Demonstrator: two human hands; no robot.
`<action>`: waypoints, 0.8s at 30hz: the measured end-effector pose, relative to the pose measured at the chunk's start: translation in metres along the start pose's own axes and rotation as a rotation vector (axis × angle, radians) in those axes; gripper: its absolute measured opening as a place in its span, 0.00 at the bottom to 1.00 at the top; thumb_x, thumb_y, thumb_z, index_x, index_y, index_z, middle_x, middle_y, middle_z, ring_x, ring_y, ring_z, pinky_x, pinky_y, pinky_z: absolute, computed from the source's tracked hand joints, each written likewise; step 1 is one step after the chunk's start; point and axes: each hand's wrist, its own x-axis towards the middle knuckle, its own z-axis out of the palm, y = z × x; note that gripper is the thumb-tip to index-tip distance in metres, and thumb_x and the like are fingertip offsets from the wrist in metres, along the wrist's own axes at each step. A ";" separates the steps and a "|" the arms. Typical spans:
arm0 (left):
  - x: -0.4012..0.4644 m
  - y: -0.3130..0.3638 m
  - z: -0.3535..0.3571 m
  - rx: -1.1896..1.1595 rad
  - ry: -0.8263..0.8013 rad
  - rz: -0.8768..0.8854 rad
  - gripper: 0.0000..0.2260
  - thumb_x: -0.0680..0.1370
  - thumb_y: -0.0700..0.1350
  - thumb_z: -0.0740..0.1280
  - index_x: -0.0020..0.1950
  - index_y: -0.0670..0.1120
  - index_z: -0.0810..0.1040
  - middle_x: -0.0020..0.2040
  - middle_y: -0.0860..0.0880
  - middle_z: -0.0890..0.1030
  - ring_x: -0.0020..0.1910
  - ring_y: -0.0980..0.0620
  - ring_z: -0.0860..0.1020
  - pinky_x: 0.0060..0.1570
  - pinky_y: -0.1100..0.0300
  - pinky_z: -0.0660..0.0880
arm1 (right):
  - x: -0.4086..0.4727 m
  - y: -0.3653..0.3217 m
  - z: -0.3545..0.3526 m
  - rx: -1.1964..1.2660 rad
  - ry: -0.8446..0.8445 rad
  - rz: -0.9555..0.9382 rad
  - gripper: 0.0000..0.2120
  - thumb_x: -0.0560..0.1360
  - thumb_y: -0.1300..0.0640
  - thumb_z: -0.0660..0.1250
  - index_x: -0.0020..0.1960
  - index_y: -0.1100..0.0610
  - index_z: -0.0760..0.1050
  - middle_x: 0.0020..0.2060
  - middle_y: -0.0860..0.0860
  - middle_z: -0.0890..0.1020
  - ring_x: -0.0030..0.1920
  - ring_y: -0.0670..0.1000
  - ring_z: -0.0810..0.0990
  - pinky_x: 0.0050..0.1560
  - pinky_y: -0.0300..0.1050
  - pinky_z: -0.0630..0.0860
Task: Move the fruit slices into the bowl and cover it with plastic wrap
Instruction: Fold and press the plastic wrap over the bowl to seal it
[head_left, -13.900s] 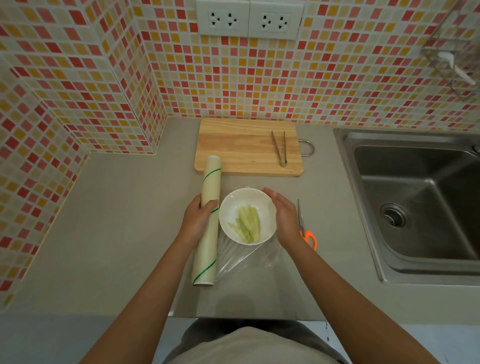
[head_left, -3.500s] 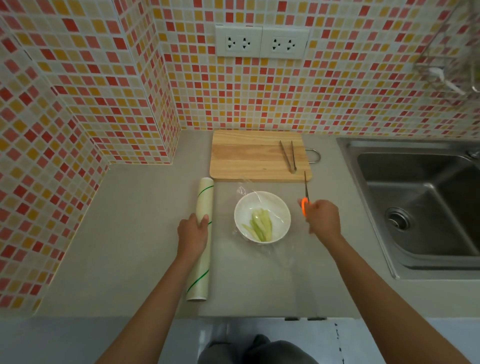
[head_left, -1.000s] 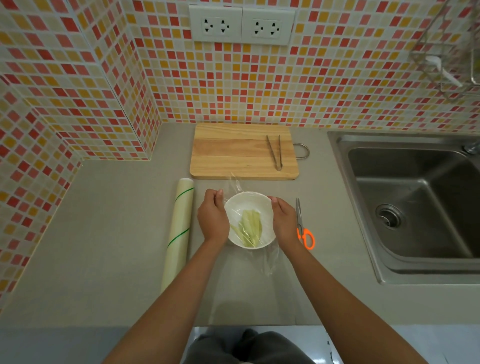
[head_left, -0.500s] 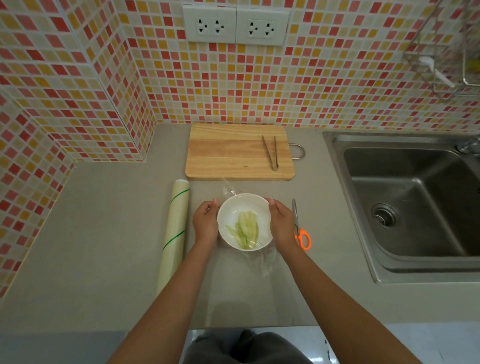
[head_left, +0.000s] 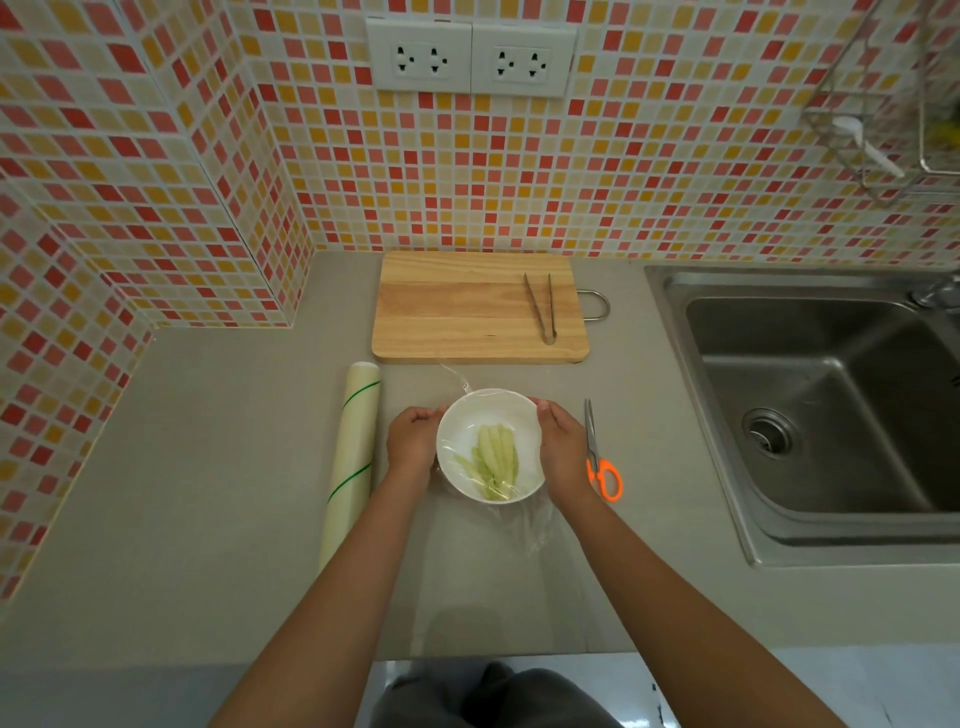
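Observation:
A white bowl (head_left: 462, 415) stands on the grey counter and holds several pale green fruit slices (head_left: 494, 457). A clear sheet of plastic wrap (head_left: 524, 525) lies over the bowl and trails loose onto the counter toward me. My left hand (head_left: 413, 439) cups the bowl's left side and my right hand (head_left: 563, 447) cups its right side, both with fingers curled round the rim over the wrap. The wrap roll (head_left: 350, 457) lies left of my left hand, apart from it.
Orange-handled scissors (head_left: 597, 457) lie just right of my right hand. A wooden cutting board (head_left: 457, 306) with metal tongs (head_left: 543, 309) sits behind the bowl. A steel sink (head_left: 810, 405) fills the right side. Tiled walls close the back and left.
Both hands have settled lower round the bowl's sides, pressing the wrap down. Earlier, my right hand held the scissors and my left held the roll; both now lie on the counter.

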 end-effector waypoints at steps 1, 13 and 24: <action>0.002 0.003 -0.001 0.027 0.012 0.000 0.06 0.72 0.42 0.72 0.42 0.45 0.76 0.44 0.43 0.82 0.37 0.45 0.77 0.35 0.56 0.73 | 0.000 0.000 -0.001 -0.003 -0.007 0.001 0.14 0.80 0.59 0.57 0.49 0.53 0.82 0.45 0.50 0.84 0.48 0.50 0.81 0.51 0.48 0.77; -0.003 0.002 0.009 -0.139 0.017 -0.046 0.14 0.75 0.40 0.65 0.60 0.46 0.72 0.56 0.43 0.79 0.48 0.45 0.78 0.45 0.54 0.74 | -0.003 -0.004 -0.002 0.006 -0.005 0.003 0.14 0.80 0.60 0.57 0.46 0.51 0.81 0.42 0.48 0.83 0.45 0.48 0.81 0.44 0.39 0.77; 0.006 0.003 0.019 -0.121 0.125 -0.076 0.20 0.76 0.36 0.57 0.65 0.50 0.73 0.56 0.44 0.79 0.46 0.45 0.76 0.49 0.52 0.75 | -0.004 -0.005 -0.001 0.021 0.004 0.024 0.14 0.80 0.60 0.57 0.48 0.54 0.81 0.45 0.51 0.83 0.47 0.50 0.80 0.50 0.45 0.77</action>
